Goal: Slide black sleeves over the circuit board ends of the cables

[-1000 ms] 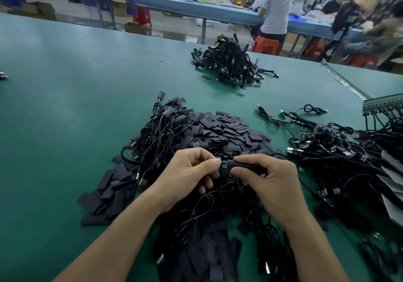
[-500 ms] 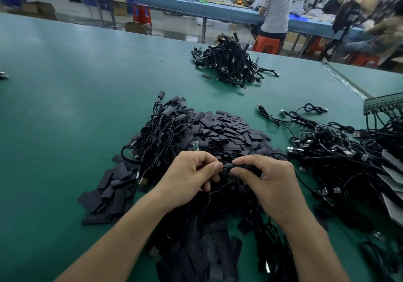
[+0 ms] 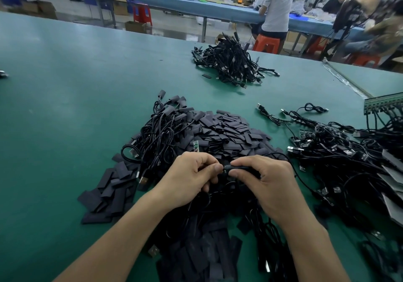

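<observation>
Head cam: L hand (image 3: 189, 179), R hand (image 3: 269, 182) pinch black sleeve (image 3: 239, 168); pile (image 3: 229, 132) beneath

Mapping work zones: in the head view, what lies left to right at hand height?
Loose flat sleeves → left hand, pinching a cable end → right hand, gripping a sleeve → tangle of cables.

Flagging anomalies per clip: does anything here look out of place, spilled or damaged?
Little stands out. One sleeve lies alone beside the far cable pile, away from the sleeve heap. A bare green board sticks up from that heap. No damage is visible.
</observation>
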Tool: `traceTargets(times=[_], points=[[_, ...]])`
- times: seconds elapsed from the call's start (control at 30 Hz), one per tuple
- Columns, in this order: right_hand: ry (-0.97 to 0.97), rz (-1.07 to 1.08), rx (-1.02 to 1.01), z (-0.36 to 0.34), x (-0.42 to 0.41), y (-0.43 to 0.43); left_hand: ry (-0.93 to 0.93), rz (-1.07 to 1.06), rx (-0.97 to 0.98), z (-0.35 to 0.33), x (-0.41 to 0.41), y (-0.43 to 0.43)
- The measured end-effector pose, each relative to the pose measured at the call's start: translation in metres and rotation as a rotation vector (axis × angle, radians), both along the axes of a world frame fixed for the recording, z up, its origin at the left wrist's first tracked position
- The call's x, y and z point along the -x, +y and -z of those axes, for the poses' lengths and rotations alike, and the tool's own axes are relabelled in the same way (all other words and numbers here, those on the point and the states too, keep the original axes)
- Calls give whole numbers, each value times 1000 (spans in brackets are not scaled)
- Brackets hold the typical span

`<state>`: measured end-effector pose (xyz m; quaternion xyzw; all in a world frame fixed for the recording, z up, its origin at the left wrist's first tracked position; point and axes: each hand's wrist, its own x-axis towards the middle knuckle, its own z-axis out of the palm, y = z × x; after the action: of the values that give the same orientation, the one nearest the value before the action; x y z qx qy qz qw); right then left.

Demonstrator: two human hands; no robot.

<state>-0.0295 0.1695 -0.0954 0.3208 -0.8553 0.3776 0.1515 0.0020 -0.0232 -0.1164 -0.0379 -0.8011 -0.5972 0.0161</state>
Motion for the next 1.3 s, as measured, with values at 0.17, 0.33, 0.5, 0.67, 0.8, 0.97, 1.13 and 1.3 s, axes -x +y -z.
traceTargets(times=[0.17,0.33,0.5,0.67,0.8,0.97,1.13,1.3], points=[[15,14,-15,0,0,0,-1,11,-5,0,0,-1],[-21,-6,-36,0,0,1,5,12,23,2,1,-2],[-16,6,-20,1,0,0,5,10,40,2,1,-1],[-45,32,1,1,-2,-3,-1,-15,19,2,1,0],[-90,183,171,2,-3,-6,-7,-81,-36,1,0,0],[-173,271,295,5,0,-8,-14,-125,-75,0,0,3],[-256,227,293,11,-1,-11,-25,-147,-70,-1,-1,4],[-269,217,354,12,1,-11,-38,-151,-77,-1,-1,5]])
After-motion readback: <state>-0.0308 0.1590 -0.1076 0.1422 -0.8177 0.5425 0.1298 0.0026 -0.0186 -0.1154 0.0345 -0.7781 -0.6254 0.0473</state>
